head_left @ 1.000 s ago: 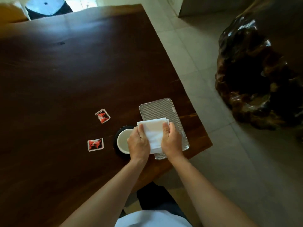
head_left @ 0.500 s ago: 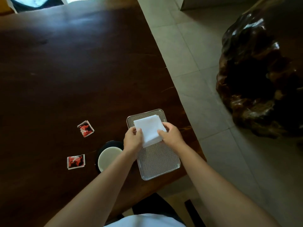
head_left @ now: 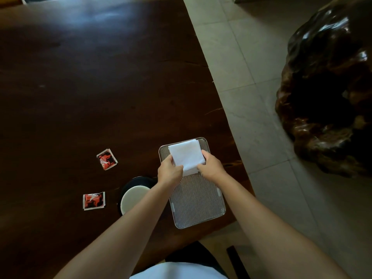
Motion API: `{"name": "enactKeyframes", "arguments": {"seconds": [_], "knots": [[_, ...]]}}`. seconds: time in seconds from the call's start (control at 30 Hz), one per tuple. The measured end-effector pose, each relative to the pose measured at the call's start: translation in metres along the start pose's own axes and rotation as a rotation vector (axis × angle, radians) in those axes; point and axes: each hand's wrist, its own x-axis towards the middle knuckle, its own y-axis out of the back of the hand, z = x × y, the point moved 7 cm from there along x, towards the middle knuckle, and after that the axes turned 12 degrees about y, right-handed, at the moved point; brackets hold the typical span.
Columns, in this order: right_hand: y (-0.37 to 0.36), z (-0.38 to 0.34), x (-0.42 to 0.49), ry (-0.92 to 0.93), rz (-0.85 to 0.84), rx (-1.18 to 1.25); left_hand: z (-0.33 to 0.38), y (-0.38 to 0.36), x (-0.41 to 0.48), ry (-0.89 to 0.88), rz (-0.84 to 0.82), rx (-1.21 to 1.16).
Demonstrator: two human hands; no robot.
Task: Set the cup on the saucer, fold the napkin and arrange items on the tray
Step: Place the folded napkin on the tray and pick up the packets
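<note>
A folded white napkin (head_left: 186,155) lies on the far end of a ribbed metal tray (head_left: 198,204) near the table's right edge. My left hand (head_left: 170,171) grips the napkin's near left corner, and my right hand (head_left: 211,167) grips its near right side. Left of the tray, a pale cup (head_left: 133,199) stands on a black saucer (head_left: 141,181), partly hidden by my left forearm. Two red and black sachets (head_left: 107,159) (head_left: 94,200) lie on the table further left.
The dark wooden table (head_left: 80,87) stretches far and left; its right edge runs diagonally beside the tray. Beyond it is a tiled floor (head_left: 251,87) with a large dark carved wooden piece (head_left: 326,93) at the right.
Both hands have carried the napkin from the tray's near end to its far end. The camera view has shifted, so the tray now shows in full.
</note>
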Motion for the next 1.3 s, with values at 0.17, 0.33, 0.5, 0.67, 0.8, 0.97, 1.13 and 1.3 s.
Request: {"name": "enactKeyframes", "arguments": {"seconds": [0.17,0.33,0.5,0.67,0.8,0.97,1.13,1.3], "knots": [[0.004,-0.006,0.001,0.013,-0.018,-0.135,0.002,0.009,-0.002,-0.026,0.011,0.057],[0.025,-0.032,-0.003,0.018,0.254,-0.261,0.003,0.038,-0.006,0.007,-0.003,-0.013],[-0.007,-0.098,0.006,0.228,0.207,-0.252,-0.008,0.094,-0.014,-0.012,0.045,-0.119],[-0.079,-0.153,0.007,0.376,0.045,-0.209,-0.045,0.156,-0.020,-0.003,0.152,-0.170],[-0.128,-0.175,0.006,0.386,-0.047,-0.232,-0.084,0.203,-0.021,0.049,0.234,-0.105],[-0.172,-0.194,0.014,0.388,-0.144,-0.273,-0.119,0.241,-0.011,0.077,0.269,-0.030],[-0.200,-0.205,0.032,0.360,-0.188,-0.362,-0.147,0.250,0.002,0.089,0.265,0.022],[-0.219,-0.212,0.048,0.346,-0.177,-0.440,-0.163,0.251,0.010,0.036,0.322,0.198]]}}
